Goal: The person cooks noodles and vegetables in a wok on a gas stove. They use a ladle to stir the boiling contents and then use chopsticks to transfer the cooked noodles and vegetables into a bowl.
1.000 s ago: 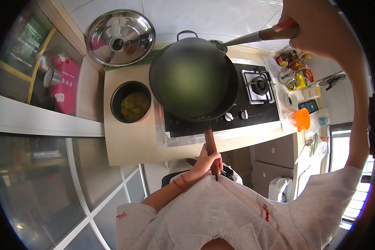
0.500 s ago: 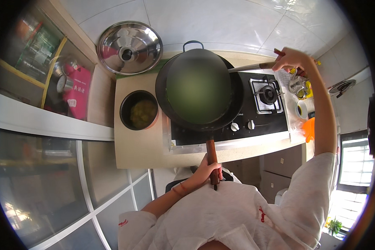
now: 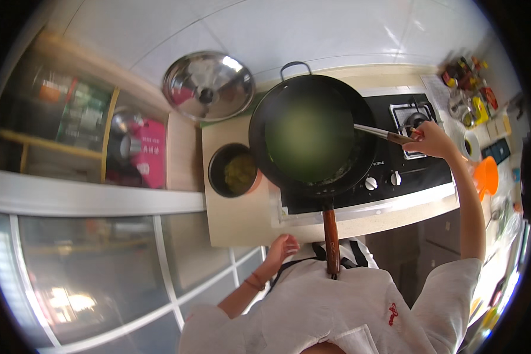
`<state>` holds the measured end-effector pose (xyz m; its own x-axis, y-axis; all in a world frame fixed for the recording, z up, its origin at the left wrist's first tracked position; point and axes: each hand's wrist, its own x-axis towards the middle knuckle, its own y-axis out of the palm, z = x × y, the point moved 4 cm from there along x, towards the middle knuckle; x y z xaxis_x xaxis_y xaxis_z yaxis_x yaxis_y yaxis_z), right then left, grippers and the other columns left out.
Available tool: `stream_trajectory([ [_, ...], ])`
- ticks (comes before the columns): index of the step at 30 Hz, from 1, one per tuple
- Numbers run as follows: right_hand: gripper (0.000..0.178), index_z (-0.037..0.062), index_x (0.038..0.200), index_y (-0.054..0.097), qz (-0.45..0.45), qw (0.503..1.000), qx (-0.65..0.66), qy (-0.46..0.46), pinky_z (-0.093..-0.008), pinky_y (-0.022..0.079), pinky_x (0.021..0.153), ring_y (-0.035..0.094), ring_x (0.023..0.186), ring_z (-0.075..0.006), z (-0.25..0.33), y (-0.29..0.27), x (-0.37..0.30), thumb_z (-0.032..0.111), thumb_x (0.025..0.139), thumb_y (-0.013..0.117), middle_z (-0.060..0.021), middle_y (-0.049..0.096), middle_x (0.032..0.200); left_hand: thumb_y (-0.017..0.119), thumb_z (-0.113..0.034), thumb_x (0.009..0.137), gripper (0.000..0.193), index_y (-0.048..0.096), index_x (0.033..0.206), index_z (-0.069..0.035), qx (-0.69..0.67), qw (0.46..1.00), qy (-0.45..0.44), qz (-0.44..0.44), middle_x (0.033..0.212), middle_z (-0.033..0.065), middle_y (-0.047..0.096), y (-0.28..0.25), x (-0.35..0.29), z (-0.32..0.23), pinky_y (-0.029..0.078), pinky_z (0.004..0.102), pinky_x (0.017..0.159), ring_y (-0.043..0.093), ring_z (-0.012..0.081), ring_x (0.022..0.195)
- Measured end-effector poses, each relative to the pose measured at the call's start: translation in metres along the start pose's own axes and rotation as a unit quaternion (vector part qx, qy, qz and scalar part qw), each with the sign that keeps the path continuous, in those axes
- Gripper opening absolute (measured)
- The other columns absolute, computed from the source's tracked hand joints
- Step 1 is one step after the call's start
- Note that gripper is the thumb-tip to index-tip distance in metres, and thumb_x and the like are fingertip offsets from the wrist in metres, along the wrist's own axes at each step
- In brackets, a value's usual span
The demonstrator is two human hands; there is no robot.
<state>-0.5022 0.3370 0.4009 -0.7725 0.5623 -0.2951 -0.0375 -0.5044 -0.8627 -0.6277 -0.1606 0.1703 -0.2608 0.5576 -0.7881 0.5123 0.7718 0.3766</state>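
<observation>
My right hand [image 3: 432,141] is closed around the wooden end of a long-handled cooking utensil [image 3: 376,131]. The utensil's metal shaft reaches over the right rim of a large black wok [image 3: 364,162]; its head is hidden by blur. Pale green contents [image 3: 307,138] fill the wok's middle, too hazy to make out. Toward my body points the wok's brown wooden handle [image 3: 331,242], with no hand on it. My left hand [image 3: 282,248] hovers left of that handle near the counter's front edge, fingers loosely bent and holding nothing.
Left of the wok stands a dark pot [image 3: 214,171] with yellowish pieces in it. A shiny domed lid [image 3: 209,85] leans on the wall behind. The black gas hob [image 3: 419,171] has a second burner [image 3: 418,120]. An orange container [image 3: 485,177] and several jars crowd the right.
My left hand has let go of the wok handle and moved left. The right hand still grips the utensil, now lower and closer to the wok. The whole view has shifted.
</observation>
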Motion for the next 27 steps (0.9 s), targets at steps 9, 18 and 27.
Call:
stream_trajectory([
  [9, 0.028, -0.0009, 0.079, 0.060, -0.345, 0.847, 0.362, -0.181, -0.0305, 0.043, 0.056, 0.053, 0.058, -0.0123, 0.123, -0.057, -0.055, 0.020, 0.096, 0.052, -0.0038, 0.056, 0.062, 0.058, -0.013, 0.092, 0.011, 0.059, 0.091, -0.002, 0.292, 0.838, 0.379, -0.264, 0.088, 0.0098, 0.060, -0.041, -0.012, 0.002, 0.043, 0.0306, 0.068, 0.055, 0.0180, 0.076],
  [18, 0.035, -0.0006, 0.077, 0.063, -0.247, 0.894, 0.275, -0.254, -0.0337, 0.047, 0.057, 0.057, 0.053, -0.0265, 0.215, 0.077, 0.111, 0.031, 0.092, 0.061, -0.0167, 0.061, 0.063, 0.060, -0.021, 0.086, 0.018, 0.061, 0.097, -0.006, 0.560, 0.583, 0.522, -0.271, 0.098, 0.0131, 0.060, -0.038, 0.042, -0.074, 0.040, 0.0481, 0.087, 0.052, 0.0355, 0.096],
  [27, 0.039, -0.0019, 0.064, 0.064, -0.276, 0.844, 0.458, -0.041, -0.0252, 0.045, 0.056, 0.056, 0.055, -0.0083, 0.158, 0.096, 0.044, 0.023, 0.093, 0.065, -0.0019, 0.061, 0.060, 0.061, -0.025, 0.085, 0.027, 0.062, 0.103, -0.005, 0.531, 0.624, 0.498, -0.282, 0.101, 0.0158, 0.056, -0.044, 0.036, -0.073, 0.040, 0.0471, 0.086, 0.051, 0.0351, 0.097],
])
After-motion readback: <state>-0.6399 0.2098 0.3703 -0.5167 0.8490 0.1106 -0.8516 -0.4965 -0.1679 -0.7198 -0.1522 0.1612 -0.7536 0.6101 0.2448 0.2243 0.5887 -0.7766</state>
